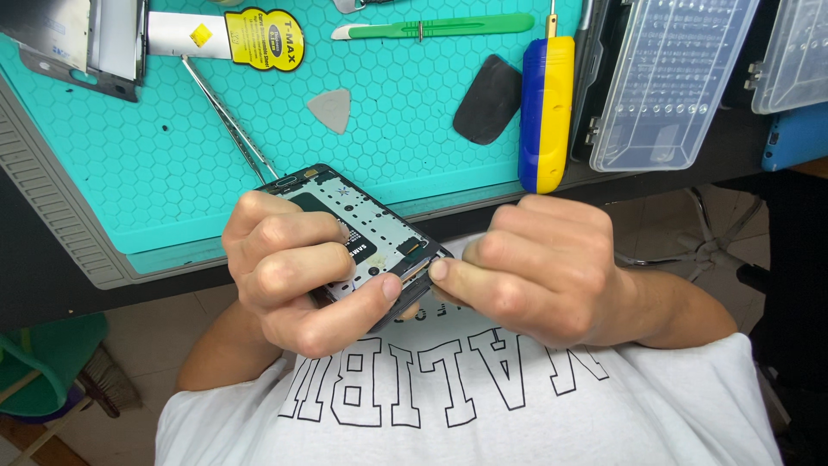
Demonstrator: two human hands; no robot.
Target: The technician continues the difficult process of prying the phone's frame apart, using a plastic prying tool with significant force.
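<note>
The opened phone (362, 237) is held in the air above the lap, off the near edge of the teal mat (129, 173), with its bare inner frame facing up. If the grip slackened it could be dropped to the floor — and a small part at the corner could be bent or torn if pulled too hard. The left hand (289, 276) is curled tightly round the phone's near side, thumb pressed on its edge. The right hand (539, 267) is almost fully closed — thumb and forefinger pinched at the phone's corner; whether anything is held between them cannot be told.
</note>
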